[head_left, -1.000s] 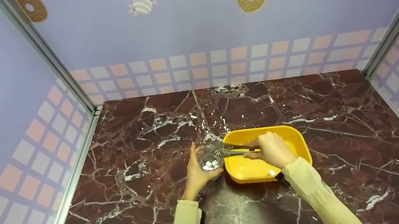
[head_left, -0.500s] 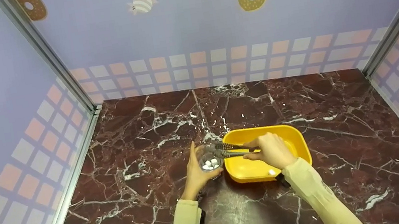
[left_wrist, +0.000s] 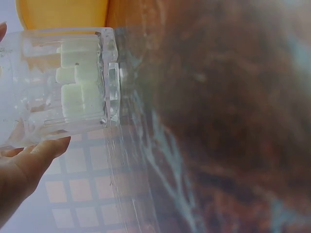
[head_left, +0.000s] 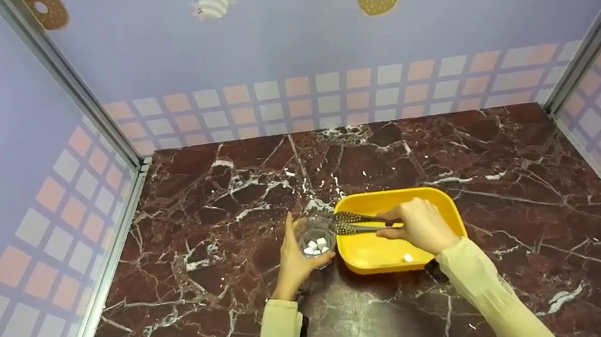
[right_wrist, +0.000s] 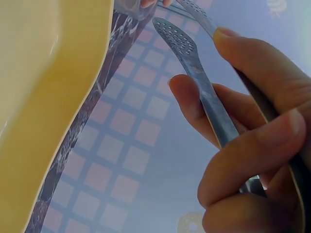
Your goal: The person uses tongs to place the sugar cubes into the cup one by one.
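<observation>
My left hand (head_left: 293,261) holds a clear cup (head_left: 315,230), thumb on one side and fingers on the other. Several white cubes (head_left: 316,246) lie at the cup's bottom, and the left wrist view shows them piled behind its clear wall (left_wrist: 80,77). A pair of tongs (head_left: 361,229) with perforated tips is gripped in my right hand (head_left: 423,225). Its tips are spread at the left rim of a yellow basin (head_left: 374,253), just right of the cup. Between the tips (right_wrist: 177,39) nothing shows in the right wrist view.
One white cube (head_left: 407,258) sits in the basin near its front wall. Both stand on a dark red marble-patterned tabletop (head_left: 210,207). Patterned panels (head_left: 290,25) enclose the back and both sides.
My right hand has drawn the tongs to the right, their tips leaving the space over the cup for the basin's rim. My left hand and the cup stay in place.
</observation>
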`<state>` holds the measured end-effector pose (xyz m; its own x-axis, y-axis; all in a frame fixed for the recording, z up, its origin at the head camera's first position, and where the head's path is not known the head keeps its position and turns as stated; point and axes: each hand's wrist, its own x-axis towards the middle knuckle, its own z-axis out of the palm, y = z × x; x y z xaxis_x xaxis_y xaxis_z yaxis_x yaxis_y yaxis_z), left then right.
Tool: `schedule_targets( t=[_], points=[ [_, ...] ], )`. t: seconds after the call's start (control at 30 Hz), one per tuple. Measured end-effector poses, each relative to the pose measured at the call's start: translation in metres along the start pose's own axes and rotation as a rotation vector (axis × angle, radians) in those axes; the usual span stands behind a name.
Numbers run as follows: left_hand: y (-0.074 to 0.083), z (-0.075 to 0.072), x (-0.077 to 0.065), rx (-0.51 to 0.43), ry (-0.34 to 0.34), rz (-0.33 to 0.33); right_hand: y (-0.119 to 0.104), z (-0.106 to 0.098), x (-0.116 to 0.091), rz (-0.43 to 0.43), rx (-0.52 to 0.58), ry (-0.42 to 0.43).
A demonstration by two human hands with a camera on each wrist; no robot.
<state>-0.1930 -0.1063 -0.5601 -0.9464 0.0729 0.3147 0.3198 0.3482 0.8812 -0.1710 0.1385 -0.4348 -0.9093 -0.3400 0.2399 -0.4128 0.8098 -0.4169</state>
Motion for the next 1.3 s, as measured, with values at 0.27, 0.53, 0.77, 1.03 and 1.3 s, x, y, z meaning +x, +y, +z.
schedule_targets(
  t=[0.27,0.53,0.77,1.03,1.3],
  points=[
    [-0.001,0.0,0.0,0.023,0.006,0.009,0.009,-0.006,-0.006,-0.022,-0.03,0.037],
    [0.001,0.001,0.0,0.001,0.017,-0.001,0.022,-0.015,-0.014,0.005,-0.09,0.033],
    [0.001,0.001,0.0,0.034,0.021,-0.015,0.036,-0.02,-0.023,0.044,-0.11,0.007],
    [0.001,0.001,0.0,0.036,0.022,-0.011,0.052,-0.025,-0.031,0.051,-0.131,-0.03],
    [0.002,0.0,0.0,0.056,0.022,-0.01,0.065,-0.027,-0.039,0.069,-0.146,-0.061]
  ],
)
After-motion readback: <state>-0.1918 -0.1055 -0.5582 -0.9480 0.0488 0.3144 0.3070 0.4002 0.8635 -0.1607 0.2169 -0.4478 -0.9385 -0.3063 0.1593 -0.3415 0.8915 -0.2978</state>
